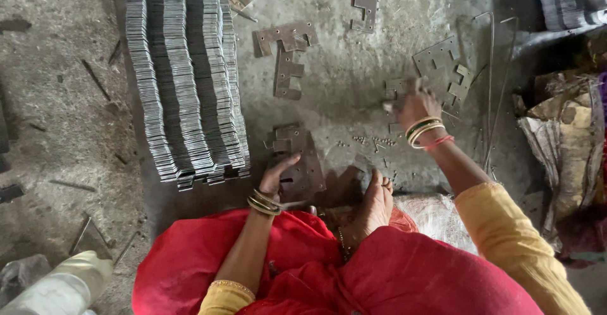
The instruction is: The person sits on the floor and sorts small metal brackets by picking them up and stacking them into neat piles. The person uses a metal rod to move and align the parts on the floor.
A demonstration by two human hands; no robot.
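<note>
I sit on a concrete floor in red cloth with yellow sleeves. My left hand (278, 175) rests fingers apart on a small stack of notched metal hinge plates (297, 160) just in front of me. My right hand (417, 106), with bangles at the wrist, reaches forward and pinches a hinge plate (397, 89) lying flat on the floor. More loose hinge plates (446, 68) lie just beyond that hand. Small metal pins (373, 141) are scattered between the two hands. My bare foot (373, 207) shows near the middle.
Long rows of stacked hinge plates (183, 75) run up the left. Other loose plates (288, 53) lie at the top middle, one more plate (367, 2) farther back. Thin metal rods (492, 87) and crumpled sacks (563, 144) sit on the right. A white sack (63, 283) lies at the bottom left.
</note>
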